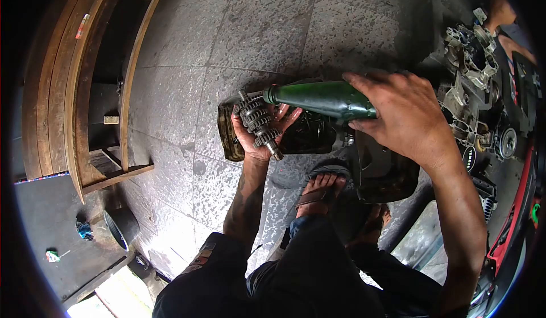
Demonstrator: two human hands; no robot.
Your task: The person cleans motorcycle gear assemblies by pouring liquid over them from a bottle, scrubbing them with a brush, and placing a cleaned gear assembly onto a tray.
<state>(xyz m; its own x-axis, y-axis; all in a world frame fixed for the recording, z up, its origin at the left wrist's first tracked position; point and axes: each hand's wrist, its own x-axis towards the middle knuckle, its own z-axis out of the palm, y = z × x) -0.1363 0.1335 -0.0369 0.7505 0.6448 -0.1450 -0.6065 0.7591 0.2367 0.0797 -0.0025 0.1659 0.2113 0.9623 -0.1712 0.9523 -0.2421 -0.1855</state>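
A gear shaft (259, 122) with several toothed gears lies across the upturned palm of my left hand (254, 149), which supports it with fingers partly spread. My right hand (406, 113) is wrapped round the base of a green glass bottle (321, 97). The bottle is tipped almost level, its mouth pointing left and right beside the upper gears. Whether liquid is leaving it I cannot tell. Under my left hand is a dark, oily tray (229, 141) with dark metal parts in it.
A second dark container (389, 191) stands near my feet. On the right are engine casings (472, 67), a round metal part (506, 143) and another person's arm (500, 13). A wooden bench (57, 85) and a bucket (120, 228) are on the left.
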